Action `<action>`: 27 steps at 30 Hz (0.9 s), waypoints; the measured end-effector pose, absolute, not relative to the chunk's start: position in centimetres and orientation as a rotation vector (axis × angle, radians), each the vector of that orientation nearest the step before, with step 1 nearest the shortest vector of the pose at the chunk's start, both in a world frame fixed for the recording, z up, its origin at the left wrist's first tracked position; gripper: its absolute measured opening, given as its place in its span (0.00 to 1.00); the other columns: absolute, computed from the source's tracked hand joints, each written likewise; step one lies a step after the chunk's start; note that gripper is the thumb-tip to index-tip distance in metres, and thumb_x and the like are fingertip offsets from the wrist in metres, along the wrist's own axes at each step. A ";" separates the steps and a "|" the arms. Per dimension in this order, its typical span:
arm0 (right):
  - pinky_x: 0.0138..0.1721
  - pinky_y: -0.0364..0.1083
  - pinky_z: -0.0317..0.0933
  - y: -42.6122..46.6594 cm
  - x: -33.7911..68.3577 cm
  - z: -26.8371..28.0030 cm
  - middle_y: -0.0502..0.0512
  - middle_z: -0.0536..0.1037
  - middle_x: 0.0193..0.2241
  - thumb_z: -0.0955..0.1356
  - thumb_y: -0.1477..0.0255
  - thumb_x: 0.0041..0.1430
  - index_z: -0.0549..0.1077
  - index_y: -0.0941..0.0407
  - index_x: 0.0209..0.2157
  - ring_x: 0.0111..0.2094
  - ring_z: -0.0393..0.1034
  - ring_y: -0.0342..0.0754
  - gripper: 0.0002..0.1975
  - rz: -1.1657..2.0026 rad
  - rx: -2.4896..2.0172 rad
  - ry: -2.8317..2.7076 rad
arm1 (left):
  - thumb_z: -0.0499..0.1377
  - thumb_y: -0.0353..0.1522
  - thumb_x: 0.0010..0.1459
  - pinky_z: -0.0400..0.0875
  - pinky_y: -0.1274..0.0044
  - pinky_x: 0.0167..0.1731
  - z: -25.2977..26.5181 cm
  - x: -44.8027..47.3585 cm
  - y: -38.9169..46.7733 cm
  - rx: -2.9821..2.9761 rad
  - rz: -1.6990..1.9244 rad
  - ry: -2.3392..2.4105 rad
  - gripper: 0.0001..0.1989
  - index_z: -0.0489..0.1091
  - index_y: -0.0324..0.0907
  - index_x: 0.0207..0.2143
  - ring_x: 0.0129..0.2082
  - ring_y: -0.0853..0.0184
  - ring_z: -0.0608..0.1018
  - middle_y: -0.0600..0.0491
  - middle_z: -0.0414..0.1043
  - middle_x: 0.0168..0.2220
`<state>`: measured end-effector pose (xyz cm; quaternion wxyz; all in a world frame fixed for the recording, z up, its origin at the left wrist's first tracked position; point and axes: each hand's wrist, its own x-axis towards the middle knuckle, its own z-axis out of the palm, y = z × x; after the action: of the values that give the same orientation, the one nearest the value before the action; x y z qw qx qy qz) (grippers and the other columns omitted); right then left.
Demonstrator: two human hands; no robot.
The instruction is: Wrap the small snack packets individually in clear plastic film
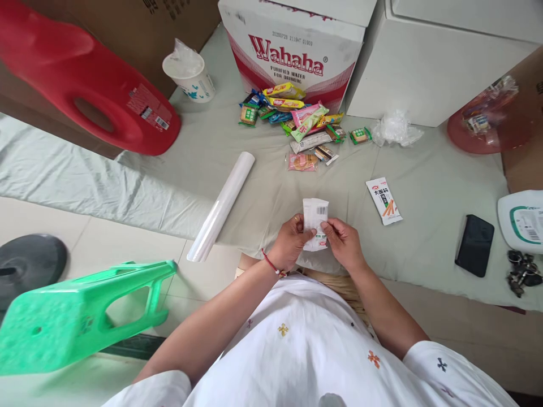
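Observation:
A white snack packet (315, 212) with a barcode near its top is held upright between my two hands. My left hand (292, 240), with a red string bracelet at the wrist, pinches its left edge, thumb across the front. On the right edge, my right hand (341, 240) grips with thumb and fingers. Another white snack packet (384, 202), printed with orange sticks, lies flat to the right. Beyond my hands is a pile of small wrapped snacks (303, 116), with a pink-wrapped biscuit packet (302, 163) at its near side.
A clear plastic roll (221, 206) lies left of my hands. Behind stand a Wahaha water carton (292, 48), a paper cup (189, 76) and a red jug (102, 96). Crumpled plastic (394, 129), a phone (475, 245) and keys (524, 272) are rightward; a green stool (85, 316) stands lower left.

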<state>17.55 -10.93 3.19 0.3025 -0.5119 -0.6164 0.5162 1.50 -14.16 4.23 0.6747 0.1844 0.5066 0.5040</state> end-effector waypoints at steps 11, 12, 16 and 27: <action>0.27 0.47 0.73 -12.3 16.9 3.4 0.53 0.80 0.28 0.69 0.45 0.60 0.78 0.53 0.36 0.30 0.76 0.51 0.24 1.698 -1.392 -1.391 | 0.73 0.36 0.44 0.75 0.72 0.41 3.3 2.1 -13.6 0.242 1.371 1.152 0.27 0.63 0.45 0.43 0.38 0.68 0.79 0.56 0.75 0.40; 0.26 0.47 0.72 -12.3 16.9 3.3 0.52 0.79 0.28 0.70 0.45 0.60 0.78 0.52 0.37 0.29 0.75 0.51 0.24 1.696 -1.398 -1.405 | 0.73 0.36 0.45 0.75 0.72 0.43 3.4 2.2 -13.6 0.248 1.378 1.151 0.27 0.63 0.45 0.44 0.39 0.67 0.79 0.55 0.76 0.41; 0.23 0.44 0.63 -12.0 17.1 3.2 0.48 0.72 0.20 0.67 0.47 0.64 0.74 0.52 0.30 0.21 0.66 0.45 0.23 1.545 -1.424 -1.558 | 0.72 0.38 0.47 0.75 0.70 0.42 4.1 1.8 -13.6 0.307 1.316 1.115 0.26 0.66 0.45 0.45 0.40 0.63 0.81 0.53 0.78 0.42; 0.27 0.44 0.57 -11.5 20.3 3.6 0.48 0.71 0.21 0.65 0.48 0.67 0.71 0.53 0.28 0.24 0.64 0.44 0.24 1.646 -1.320 -1.784 | 0.76 0.44 0.42 0.76 0.71 0.37 5.6 -2.7 -12.8 0.191 1.092 1.102 0.32 0.72 0.43 0.47 0.34 0.64 0.81 0.53 0.79 0.36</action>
<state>20.34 -11.47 3.62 0.1882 -0.4693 -0.6342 0.5849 -2.68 -12.79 5.58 0.7098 0.0859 0.4965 0.4922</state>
